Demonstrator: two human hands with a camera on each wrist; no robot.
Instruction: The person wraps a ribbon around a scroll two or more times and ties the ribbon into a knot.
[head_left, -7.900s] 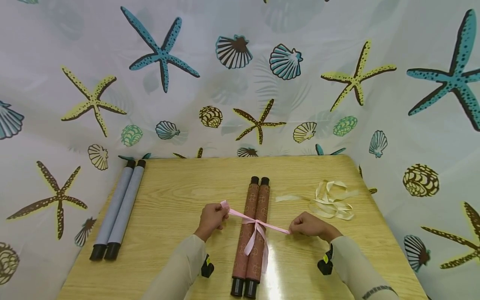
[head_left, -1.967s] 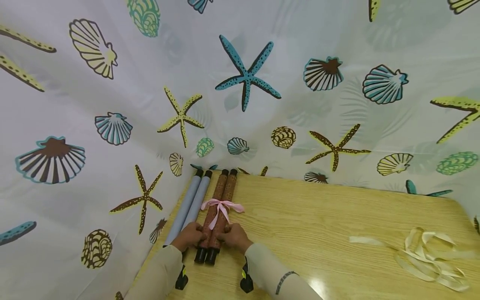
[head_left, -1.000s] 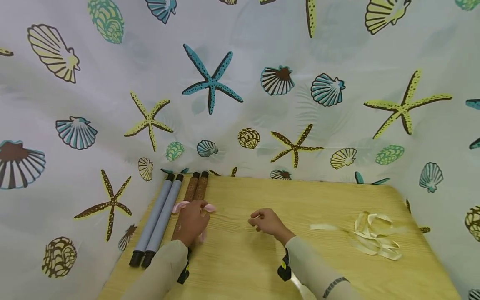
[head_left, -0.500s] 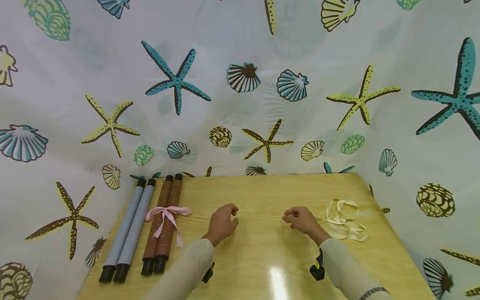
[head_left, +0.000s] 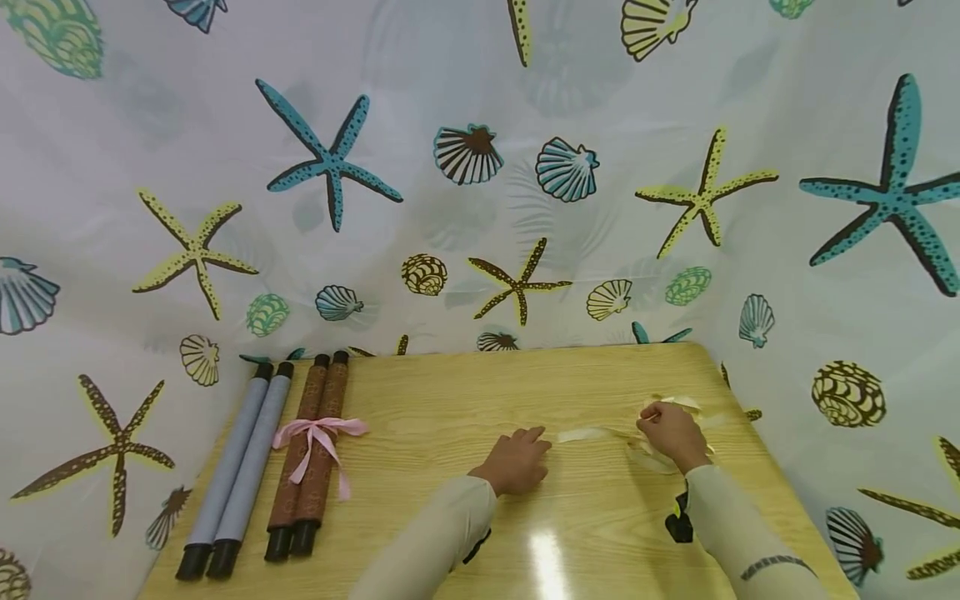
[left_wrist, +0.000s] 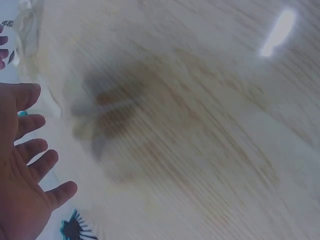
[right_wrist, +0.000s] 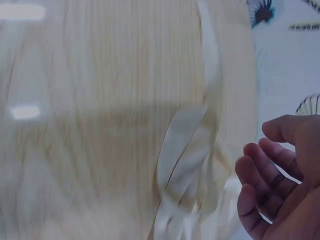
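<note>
cream ribbon (head_left: pixel 588 434) lies in loose, overlapping loops toward the right side of the table, one flat end running out leftward toward the middle of the top. the right hand (head_left: pixel 672 432) is over the loops and hides part of them from the head view. its fingers bend loosely and, in the right wrist view, a gap shows between the thumb and the fingers, with the palm bare and nothing gripped; whether a fingertip touches the ribbon i cannot tell. the forearm in its pale sleeve (head_left: pixel 742 525) slants in from the lower right, a black device (head_left: pixel 678 525) at the wrist.

the left hand (head_left: pixel 516 461) is near the ribbon's free end, back of the hand up, fingers relaxed and spread apart, holding nothing. its forearm reaches up from below, angled to the right.

farther left, well apart from both hands, two brown rolls (head_left: pixel 313 483) lie side by side, tied round with a pink ribbon (head_left: pixel 318 429) in a bow. just beside them, two grey-blue rolls (head_left: pixel 252 467) lie near the left edge of the wooden table (head_left: pixel 450 392). a white cloth (head_left: pixel 480 83) printed with starfish and shells hangs around.
</note>
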